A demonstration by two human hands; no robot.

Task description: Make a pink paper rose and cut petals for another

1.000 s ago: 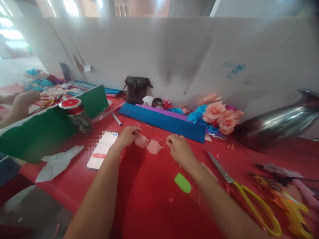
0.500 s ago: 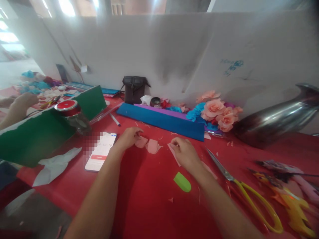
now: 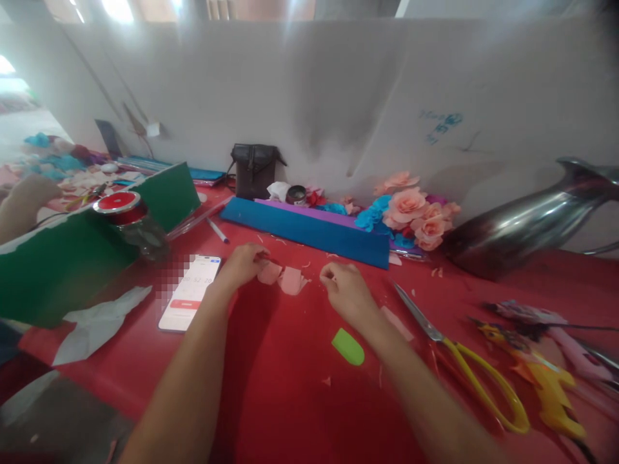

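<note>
Just in front of the blue paper roll, on the red table, the left hand pinches the edge of a pink paper piece between thumb and fingertips. The piece lies flat on the table. A 2nd pink piece touches it on the right. The right hand, also in front of the roll, is curled with thumb and forefinger closed together; I cannot tell whether anything is between them. Yellow-handled scissors lie off the roll's right end, nearer the person, and a phone lies off its left end.
</note>
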